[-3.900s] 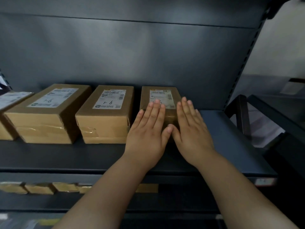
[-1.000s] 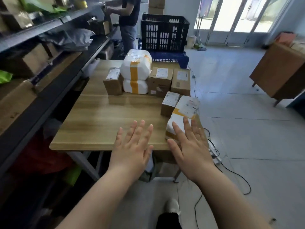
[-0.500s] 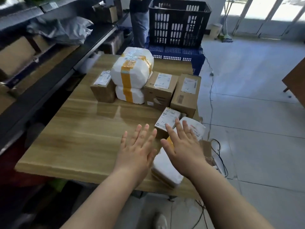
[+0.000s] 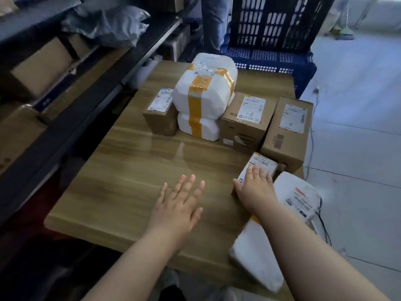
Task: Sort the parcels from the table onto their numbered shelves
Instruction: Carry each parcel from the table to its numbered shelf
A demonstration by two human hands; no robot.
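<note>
Pick-up judged under way: small box (image 4: 263,162) is touched by right hand (image 4: 256,189), fingers flat; left hand (image 4: 180,206) spread, empty; next, box to be gripped, number read.

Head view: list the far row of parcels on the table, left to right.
small brown box → stack of two white taped parcels → mid-sized brown box → tall brown box
</note>
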